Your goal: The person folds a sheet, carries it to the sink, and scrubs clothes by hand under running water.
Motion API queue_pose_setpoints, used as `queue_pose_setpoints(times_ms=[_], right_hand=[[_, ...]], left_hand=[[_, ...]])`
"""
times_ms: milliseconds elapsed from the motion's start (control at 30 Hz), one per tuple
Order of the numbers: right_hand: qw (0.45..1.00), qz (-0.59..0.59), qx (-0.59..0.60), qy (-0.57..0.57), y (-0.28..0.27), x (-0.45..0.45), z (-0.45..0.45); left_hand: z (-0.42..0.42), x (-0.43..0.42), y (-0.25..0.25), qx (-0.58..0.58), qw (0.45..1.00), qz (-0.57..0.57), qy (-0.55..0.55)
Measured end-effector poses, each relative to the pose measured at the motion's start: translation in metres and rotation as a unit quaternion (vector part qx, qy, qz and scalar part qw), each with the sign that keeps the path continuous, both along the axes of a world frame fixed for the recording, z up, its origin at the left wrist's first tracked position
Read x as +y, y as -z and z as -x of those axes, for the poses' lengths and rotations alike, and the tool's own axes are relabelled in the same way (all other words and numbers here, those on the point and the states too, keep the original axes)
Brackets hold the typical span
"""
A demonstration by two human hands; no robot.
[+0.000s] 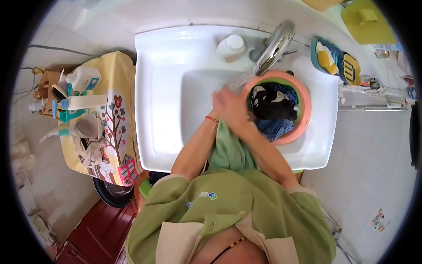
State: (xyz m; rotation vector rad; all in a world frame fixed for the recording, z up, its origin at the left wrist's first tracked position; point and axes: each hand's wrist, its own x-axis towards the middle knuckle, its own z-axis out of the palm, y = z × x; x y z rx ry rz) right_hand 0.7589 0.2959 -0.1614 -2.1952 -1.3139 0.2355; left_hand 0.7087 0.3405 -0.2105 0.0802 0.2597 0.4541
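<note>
My left hand (216,102), with a red band at its wrist, and my right hand (233,108) are together over the white sink basin (193,125). Both are smeared by motion, so their fingers do not show clearly. Water streams onto them from the chrome faucet (276,46). A green cloth (231,152) stretches from between my wrists down to my waist; whether either hand grips it is hidden. Just right of my right hand stands a pink-rimmed tub (303,127) with dark and blue clothes (272,110) in it.
A white bottle (233,47) stands on the sink's back ledge. Right of the faucet is a soap dish (325,57) with a yellow piece. On the left, a patterned cloth-covered surface (116,145) carries bottles, a hairbrush (58,93) and a crumpled cloth (88,138).
</note>
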Motion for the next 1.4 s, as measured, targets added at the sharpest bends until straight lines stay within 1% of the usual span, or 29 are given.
queue_pose_setpoints(times_ms=[33,100,133,167,200,267,300,333,367,433,467,500,533,600,633,667,700,800,867,900,967,1000,1033,1067,1100,1167,1200,1333,1400], right_hand=[[0.999,0.024,0.025,0.022,-0.001,0.002,-0.006],[0.992,0.076,0.080,0.066,-0.003,-0.001,-0.017],[0.985,0.100,0.109,0.089,-0.004,0.000,-0.023],[0.976,0.125,0.137,0.111,-0.005,0.000,-0.027],[0.966,0.152,0.164,0.133,-0.006,-0.001,-0.031],[0.986,0.116,0.084,0.091,-0.025,0.005,-0.016],[0.992,0.096,0.044,0.070,-0.031,0.010,-0.006],[0.997,0.052,-0.049,-0.012,-0.012,0.008,0.005],[0.992,0.068,-0.107,-0.016,-0.015,0.005,0.003],[0.969,0.093,-0.227,-0.021,-0.023,0.002,-0.019],[0.991,0.085,-0.035,0.095,-0.006,-0.005,-0.031],[0.962,0.076,0.160,0.205,0.013,-0.014,-0.039],[0.955,0.015,0.161,0.250,0.016,-0.019,-0.048],[0.924,-0.100,0.160,0.333,0.021,-0.029,-0.056],[0.916,-0.094,0.184,0.343,0.009,-0.026,-0.053],[0.907,-0.091,0.207,0.355,-0.005,-0.022,-0.052],[0.897,-0.086,0.230,0.367,-0.014,-0.019,-0.047],[0.971,-0.023,0.115,0.207,-0.010,-0.005,-0.019],[1.000,0.014,-0.011,0.020,-0.025,0.009,0.013],[0.997,0.026,-0.066,-0.033,-0.024,0.011,0.017],[0.995,0.055,-0.077,0.009,-0.009,0.012,-0.001],[0.995,0.068,0.015,0.075,0.014,0.009,-0.016],[0.982,0.076,0.105,0.141,0.044,0.003,-0.031],[0.974,0.088,0.095,0.185,0.062,-0.004,-0.041],[0.991,0.060,0.026,0.120,0.050,-0.004,-0.038],[0.994,0.006,-0.106,-0.016,-0.017,0.004,-0.011],[0.990,0.134,-0.026,-0.042,-0.050,0.021,0.010],[0.968,0.076,-0.240,-0.003,-0.020,0.010,-0.018],[0.978,0.181,-0.019,0.102,-0.013,0.018,-0.023]], left_hand=[[-0.003,-0.004,0.008,-0.156,0.986,0.013,-0.051],[-0.021,-0.001,0.024,-0.167,0.985,-0.023,0.024],[-0.015,0.006,-0.001,0.084,0.992,-0.075,0.062],[-0.010,0.011,-0.015,0.329,0.932,-0.120,0.095],[-0.006,0.011,0.009,0.320,0.933,-0.135,0.089],[-0.011,0.002,0.109,0.388,0.837,-0.384,0.046],[-0.001,0.005,0.085,0.228,0.937,-0.264,0.008],[0.008,0.009,0.057,0.066,0.991,-0.115,-0.004],[0.005,0.018,0.022,0.171,0.978,-0.113,0.046],[-0.008,0.037,-0.020,0.367,0.912,-0.112,0.143],[-0.007,0.040,-0.036,0.339,0.931,-0.061,0.118],[-0.003,0.037,-0.049,0.311,0.946,-0.007,0.093],[-0.004,0.036,-0.055,0.277,0.957,0.045,0.066],[0.004,0.043,-0.042,0.218,0.974,0.027,0.052],[0.008,0.047,-0.031,0.189,0.981,0.017,0.045],[0.009,0.050,-0.010,0.221,0.973,-0.055,0.033],[0.010,0.049,-0.009,0.255,0.962,-0.087,0.052],[0.005,0.048,0.003,0.339,0.921,-0.152,0.114],[0.015,0.017,0.004,0.161,0.985,-0.057,0.000],[0.014,0.005,0.005,0.066,0.996,-0.009,-0.058],[0.006,0.003,0.012,0.007,1.000,-0.013,-0.018],[0.000,0.010,0.004,0.163,0.986,-0.002,0.030],[-0.004,0.013,-0.008,0.316,0.946,0.011,0.077],[-0.008,0.009,-0.028,0.286,0.955,0.054,0.051],[-0.008,0.010,-0.017,0.302,0.951,-0.039,0.048],[-0.001,0.009,0.014,0.333,0.916,-0.218,0.041],[0.005,0.005,0.011,0.340,0.920,-0.189,0.054],[-0.005,0.018,-0.020,0.342,0.930,-0.095,0.095],[-0.009,0.015,-0.033,0.348,0.934,-0.034,0.067]])
